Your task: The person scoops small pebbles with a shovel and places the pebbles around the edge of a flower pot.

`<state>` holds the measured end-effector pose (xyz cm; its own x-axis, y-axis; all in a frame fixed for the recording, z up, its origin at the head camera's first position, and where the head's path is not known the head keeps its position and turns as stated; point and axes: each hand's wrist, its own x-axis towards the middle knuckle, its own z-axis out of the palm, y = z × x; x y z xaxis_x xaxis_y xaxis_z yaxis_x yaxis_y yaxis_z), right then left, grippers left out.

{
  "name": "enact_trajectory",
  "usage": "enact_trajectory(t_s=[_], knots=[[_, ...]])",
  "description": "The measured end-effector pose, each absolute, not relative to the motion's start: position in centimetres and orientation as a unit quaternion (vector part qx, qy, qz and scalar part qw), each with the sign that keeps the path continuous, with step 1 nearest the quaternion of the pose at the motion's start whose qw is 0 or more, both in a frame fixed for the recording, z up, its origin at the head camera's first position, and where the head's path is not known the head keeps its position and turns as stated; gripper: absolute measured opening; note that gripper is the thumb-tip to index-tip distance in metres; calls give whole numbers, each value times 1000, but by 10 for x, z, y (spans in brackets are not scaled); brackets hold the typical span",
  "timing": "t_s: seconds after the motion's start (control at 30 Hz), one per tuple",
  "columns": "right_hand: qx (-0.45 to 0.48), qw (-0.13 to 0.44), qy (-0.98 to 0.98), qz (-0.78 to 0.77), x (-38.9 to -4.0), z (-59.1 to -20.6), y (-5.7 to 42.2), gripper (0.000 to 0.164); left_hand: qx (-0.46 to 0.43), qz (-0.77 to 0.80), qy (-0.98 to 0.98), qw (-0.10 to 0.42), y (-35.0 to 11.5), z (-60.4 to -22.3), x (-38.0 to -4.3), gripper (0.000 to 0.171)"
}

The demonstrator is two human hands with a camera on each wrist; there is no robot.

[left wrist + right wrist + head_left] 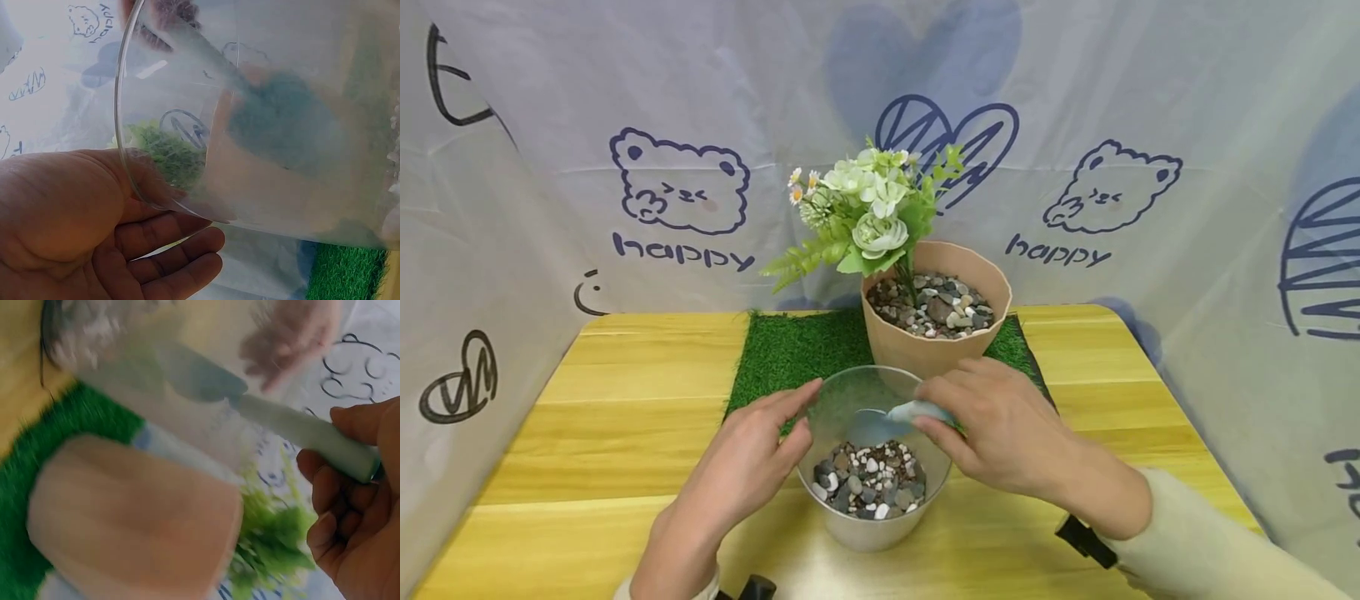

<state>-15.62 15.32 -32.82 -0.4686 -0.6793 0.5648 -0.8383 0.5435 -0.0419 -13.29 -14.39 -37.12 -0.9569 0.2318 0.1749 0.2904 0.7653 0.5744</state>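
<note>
A clear plastic tub (pixel 880 533) with mixed pebbles (pixel 880 479) in its bottom stands at the front middle of the table. My right hand (pixel 992 417) grips the pale handle of a small trowel (pixel 306 428), thumb and fingers around it in the right wrist view. The trowel's blue blade (pixel 871 427) points down inside the tub, above the pebbles. My left hand (pixel 737 458) rests against the tub's left side near the rim, fingers loosely extended in the left wrist view. Behind the tub stands a peach flowerpot (pixel 917 350) with pebbles and artificial flowers (pixel 880 208).
Under the flowerpot lies a green artificial turf mat (pixel 805 346). The yellow wood-grain table (pixel 647 375) extends to both sides. White cloth with bear drawings (pixel 681 183) hangs behind and beside it.
</note>
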Motion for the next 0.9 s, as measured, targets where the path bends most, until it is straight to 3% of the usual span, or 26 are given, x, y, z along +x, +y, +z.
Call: enact_trajectory(t_s=[0.17, 0.4, 0.9], knots=[[448, 222, -858, 115, -162, -347, 137, 22, -139, -311, -939, 47, -144, -372, -134, 53], [422, 162, -885, 111, -164, -357, 123, 21, -135, -312, -940, 40, -143, -371, -134, 53], [355, 4, -906, 230, -158, -334, 122, 13, -132, -319, -938, 26, -143, -370, -135, 54]])
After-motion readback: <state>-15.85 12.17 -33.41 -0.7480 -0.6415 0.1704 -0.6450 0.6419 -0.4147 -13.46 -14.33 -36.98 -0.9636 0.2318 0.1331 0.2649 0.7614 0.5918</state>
